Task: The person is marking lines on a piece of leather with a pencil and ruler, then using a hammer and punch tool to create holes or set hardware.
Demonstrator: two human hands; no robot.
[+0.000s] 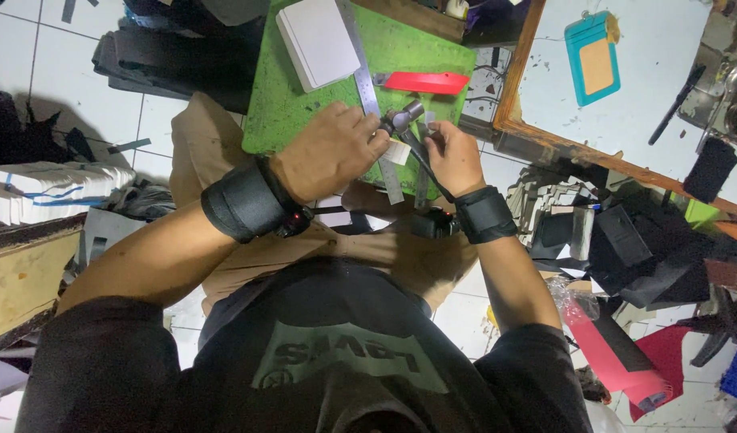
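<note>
Small steel-headed hammer (pixel 402 120), black handle, angled

Small metal-headed hammer (pixel 403 120), dark handle angled toward the person, head over the green cutting mat's near edge | steel ruler (pixel 368 88) flat, running lengthwise down the mat | small white tag (pixel 397 152) just below the hammer head, beside the ruler
</note>
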